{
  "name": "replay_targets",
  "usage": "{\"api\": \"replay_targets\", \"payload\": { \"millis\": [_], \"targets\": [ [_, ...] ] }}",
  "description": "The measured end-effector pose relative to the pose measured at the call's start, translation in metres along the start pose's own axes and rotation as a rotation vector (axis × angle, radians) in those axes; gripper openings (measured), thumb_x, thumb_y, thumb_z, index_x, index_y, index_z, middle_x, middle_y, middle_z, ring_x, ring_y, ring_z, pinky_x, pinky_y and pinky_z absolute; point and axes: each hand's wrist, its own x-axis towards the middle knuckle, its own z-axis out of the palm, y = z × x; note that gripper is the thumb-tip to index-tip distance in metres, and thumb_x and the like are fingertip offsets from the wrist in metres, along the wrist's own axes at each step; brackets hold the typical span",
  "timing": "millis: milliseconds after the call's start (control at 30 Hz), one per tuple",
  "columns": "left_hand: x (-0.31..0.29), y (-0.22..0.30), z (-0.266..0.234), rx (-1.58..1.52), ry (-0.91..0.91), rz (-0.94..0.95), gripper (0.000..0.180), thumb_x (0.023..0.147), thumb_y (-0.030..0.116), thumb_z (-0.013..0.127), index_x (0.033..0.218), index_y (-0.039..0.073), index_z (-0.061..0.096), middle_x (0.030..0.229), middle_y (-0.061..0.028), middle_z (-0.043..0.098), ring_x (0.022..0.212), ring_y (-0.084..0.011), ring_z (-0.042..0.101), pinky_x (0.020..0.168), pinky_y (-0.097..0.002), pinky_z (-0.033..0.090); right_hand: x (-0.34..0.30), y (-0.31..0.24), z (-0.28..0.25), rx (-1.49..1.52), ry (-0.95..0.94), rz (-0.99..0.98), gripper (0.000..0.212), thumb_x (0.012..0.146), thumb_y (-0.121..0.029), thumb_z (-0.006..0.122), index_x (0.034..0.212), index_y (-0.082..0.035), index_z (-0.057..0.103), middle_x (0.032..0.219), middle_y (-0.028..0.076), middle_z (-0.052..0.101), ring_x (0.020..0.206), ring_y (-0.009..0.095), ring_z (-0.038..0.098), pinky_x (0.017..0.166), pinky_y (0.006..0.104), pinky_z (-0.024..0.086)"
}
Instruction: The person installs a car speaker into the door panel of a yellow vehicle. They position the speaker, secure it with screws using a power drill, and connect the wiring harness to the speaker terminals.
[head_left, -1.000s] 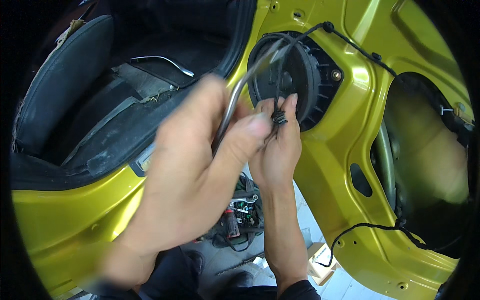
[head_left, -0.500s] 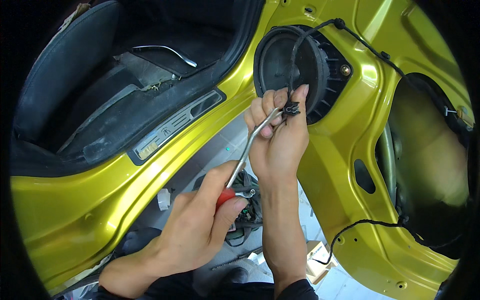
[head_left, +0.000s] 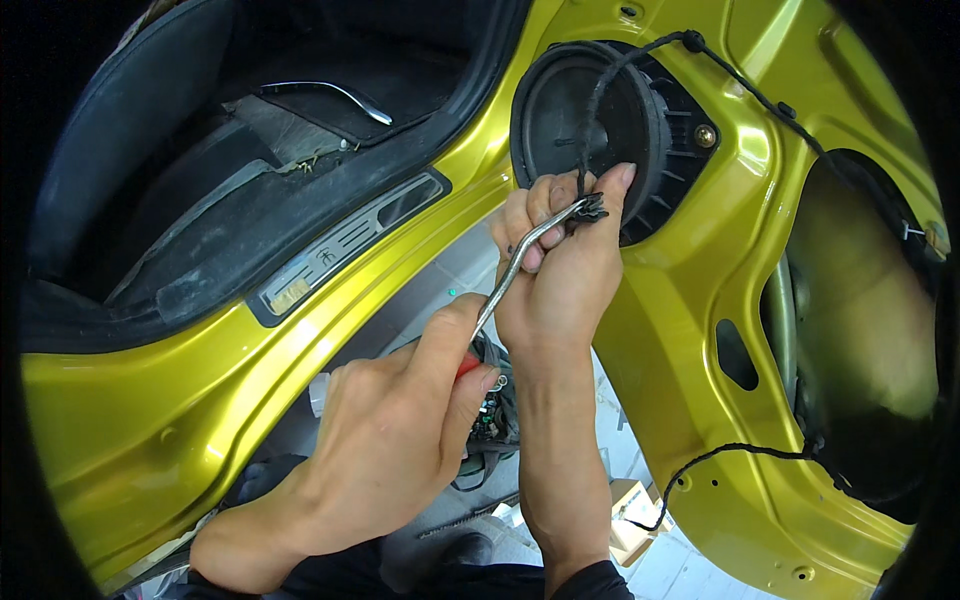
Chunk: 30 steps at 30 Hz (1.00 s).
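Observation:
My left hand (head_left: pixel 395 430) is closed around the red handle (head_left: pixel 468 363) of a pry tool with a bent metal shaft (head_left: pixel 512 270). The tool's tip touches a small black plastic clip (head_left: pixel 590 208). My right hand (head_left: pixel 562 270) pinches this clip at the end of a black taped wire (head_left: pixel 590 125), thumb raised beside it. Behind my right hand sits a round black speaker (head_left: pixel 570 115) mounted in a yellow car door panel (head_left: pixel 680 330); the fingers cover its lower edge. The exact contact between tip and clip is too small to make out.
On the left are the yellow door sill (head_left: pixel 250 385) with a metal scuff plate (head_left: pixel 345 245) and a dark seat (head_left: pixel 130 140). A curved metal piece (head_left: pixel 335 92) lies inside the car. Below are a tool bag (head_left: pixel 490 425) and a cardboard box (head_left: pixel 630 510). Another wire (head_left: pixel 735 446) hangs from the door.
My left hand has moved slightly up and the tool's tip has shifted right, onto the black clip. My right hand still holds the clip in nearly the same place.

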Motion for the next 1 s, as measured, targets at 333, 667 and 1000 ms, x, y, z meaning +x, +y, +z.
{"api": "replay_targets", "payload": {
  "millis": [333,667,1000],
  "targets": [
    [0.000,0.013,-0.008,0.240,-0.022,-0.092,0.048,0.094,0.002,0.065,0.139,-0.004,0.051,0.083,-0.0241,0.065,0.070,-0.0422,0.066,0.065,-0.0447,0.051,-0.004,0.001,0.019,-0.176,0.242,-0.044,0.056,0.109,-0.054,0.042,0.069,-0.014,0.045,0.058,-0.001,0.037,0.048,0.012,0.032,0.049,0.0277,0.029],
    [0.001,0.015,-0.008,0.147,-0.015,-0.108,0.049,0.095,0.002,0.065,0.141,-0.003,0.051,0.078,-0.0216,0.063,0.067,-0.0407,0.064,0.065,-0.0426,0.050,-0.001,0.002,0.013,-0.246,0.200,-0.082,0.059,0.108,-0.056,0.042,0.070,-0.012,0.046,0.059,0.000,0.040,0.048,0.012,0.034,0.048,0.0275,0.030],
    [0.007,0.012,-0.022,0.044,-0.057,-0.148,0.044,0.097,0.008,0.065,0.137,-0.005,0.053,0.073,-0.0194,0.062,0.063,-0.0334,0.064,0.063,-0.0374,0.050,0.002,0.011,0.000,-0.499,0.042,-0.407,0.062,0.109,-0.056,0.039,0.075,-0.007,0.055,0.064,-0.002,0.052,0.056,0.004,0.045,0.050,0.0222,0.031]
  ]
}}
